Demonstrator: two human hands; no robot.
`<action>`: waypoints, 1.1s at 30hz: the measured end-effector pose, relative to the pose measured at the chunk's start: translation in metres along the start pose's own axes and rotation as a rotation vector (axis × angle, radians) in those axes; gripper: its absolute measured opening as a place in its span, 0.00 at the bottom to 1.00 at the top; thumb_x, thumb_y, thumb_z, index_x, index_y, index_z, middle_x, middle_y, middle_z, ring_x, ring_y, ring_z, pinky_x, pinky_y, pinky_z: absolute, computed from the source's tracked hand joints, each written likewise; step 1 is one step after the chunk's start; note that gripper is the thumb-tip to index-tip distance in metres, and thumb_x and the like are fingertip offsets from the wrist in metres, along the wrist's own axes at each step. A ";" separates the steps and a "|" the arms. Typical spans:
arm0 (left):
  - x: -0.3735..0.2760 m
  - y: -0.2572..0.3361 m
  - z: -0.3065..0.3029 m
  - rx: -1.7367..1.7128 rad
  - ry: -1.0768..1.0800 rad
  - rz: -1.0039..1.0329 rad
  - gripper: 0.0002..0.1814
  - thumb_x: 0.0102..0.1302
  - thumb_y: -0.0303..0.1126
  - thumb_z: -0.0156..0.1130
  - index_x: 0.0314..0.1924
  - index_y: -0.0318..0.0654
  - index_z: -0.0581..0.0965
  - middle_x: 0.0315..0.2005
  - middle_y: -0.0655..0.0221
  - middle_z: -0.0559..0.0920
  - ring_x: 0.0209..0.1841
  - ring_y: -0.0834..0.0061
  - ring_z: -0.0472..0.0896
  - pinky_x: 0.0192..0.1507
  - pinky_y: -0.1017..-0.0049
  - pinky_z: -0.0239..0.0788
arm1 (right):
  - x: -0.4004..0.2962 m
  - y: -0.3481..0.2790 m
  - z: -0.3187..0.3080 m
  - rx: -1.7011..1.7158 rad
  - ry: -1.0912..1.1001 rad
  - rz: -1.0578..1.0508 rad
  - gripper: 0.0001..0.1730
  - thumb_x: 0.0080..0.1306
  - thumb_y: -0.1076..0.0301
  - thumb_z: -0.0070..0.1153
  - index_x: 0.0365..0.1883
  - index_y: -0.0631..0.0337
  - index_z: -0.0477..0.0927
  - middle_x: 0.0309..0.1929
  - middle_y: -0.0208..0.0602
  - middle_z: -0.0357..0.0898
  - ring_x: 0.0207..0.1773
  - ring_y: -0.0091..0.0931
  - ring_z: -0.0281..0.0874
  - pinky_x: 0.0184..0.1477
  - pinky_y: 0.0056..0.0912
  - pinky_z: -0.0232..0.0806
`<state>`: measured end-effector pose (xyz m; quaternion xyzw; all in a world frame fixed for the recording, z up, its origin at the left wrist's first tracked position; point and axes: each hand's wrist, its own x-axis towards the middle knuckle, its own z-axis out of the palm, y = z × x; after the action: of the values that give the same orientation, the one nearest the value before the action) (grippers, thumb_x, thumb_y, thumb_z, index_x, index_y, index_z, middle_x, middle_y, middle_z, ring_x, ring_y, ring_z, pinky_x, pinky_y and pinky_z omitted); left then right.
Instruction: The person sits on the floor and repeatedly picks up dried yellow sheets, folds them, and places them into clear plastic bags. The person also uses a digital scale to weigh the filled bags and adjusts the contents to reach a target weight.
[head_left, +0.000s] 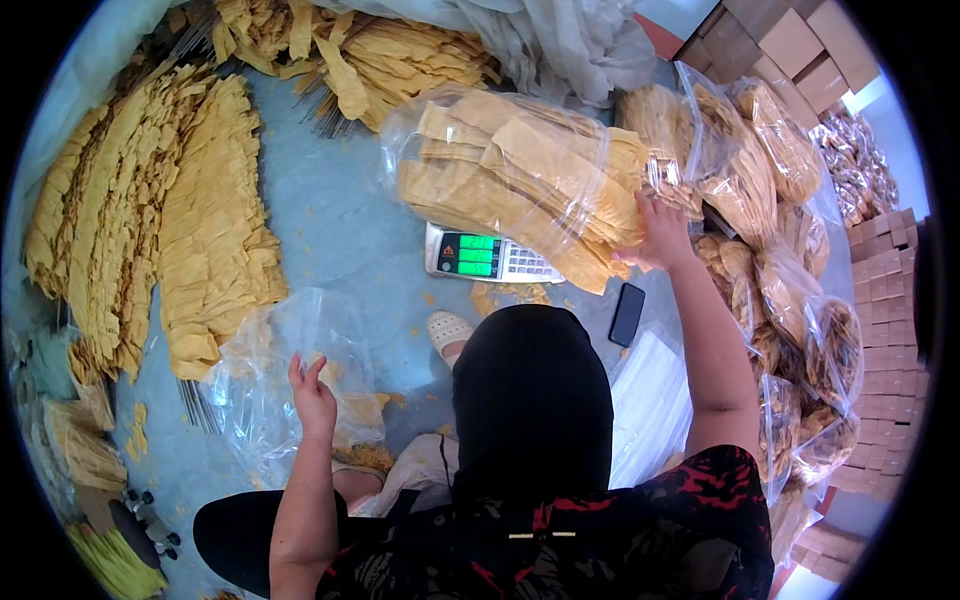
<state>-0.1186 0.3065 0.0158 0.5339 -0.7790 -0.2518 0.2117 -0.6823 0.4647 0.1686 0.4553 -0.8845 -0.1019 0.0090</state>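
A clear plastic bag (495, 150) full of thin yellow dried sheets, apparently tofu skin, lies across a digital scale (441, 264) with a lit green display. The sheet ends (626, 172) stick out of the bag's right side. My right hand (660, 236) is against those ends with fingers spread; whether it grips any is unclear. My left hand (311, 401) is raised with fingers apart and nothing in it, over or beside a crumpled clear plastic bag (300, 330). Most of the scale's platform is hidden under the full bag.
Stacks of yellow sheets (217, 225) on thin rods lie left; another pile (412, 60) is at the back. Filled bags (795, 330) crowd the right side, before cardboard boxes (885, 300). A phone (627, 313) and flat plastic bags (652, 397) lie near my right arm.
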 end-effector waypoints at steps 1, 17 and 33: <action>0.000 0.001 0.001 -0.018 -0.010 -0.022 0.26 0.54 0.10 0.45 0.49 0.42 0.78 0.63 0.50 0.60 0.62 0.52 0.65 0.63 0.66 0.59 | 0.004 0.000 0.001 0.080 -0.004 0.004 0.65 0.33 0.39 0.72 0.67 0.59 0.56 0.56 0.48 0.71 0.60 0.41 0.67 0.60 0.47 0.58; 0.005 -0.015 -0.001 -0.228 -0.004 -0.148 0.30 0.52 0.09 0.43 0.49 0.46 0.79 0.53 0.56 0.68 0.48 0.63 0.75 0.48 0.74 0.71 | -0.078 0.061 0.011 1.069 -0.355 0.207 0.21 0.53 0.72 0.66 0.45 0.66 0.78 0.37 0.27 0.79 0.38 0.18 0.75 0.43 0.24 0.69; 0.025 0.002 -0.010 -0.588 0.044 -0.242 0.36 0.54 0.08 0.42 0.60 0.52 0.71 0.55 0.63 0.65 0.43 0.74 0.76 0.42 0.80 0.70 | -0.185 0.030 -0.112 0.843 0.283 0.141 0.11 0.57 0.77 0.59 0.39 0.67 0.77 0.35 0.33 0.75 0.40 0.21 0.71 0.42 0.25 0.65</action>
<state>-0.1219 0.2823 0.0264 0.5440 -0.5987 -0.4779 0.3424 -0.5855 0.6118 0.2978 0.3671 -0.8677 0.3315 -0.0496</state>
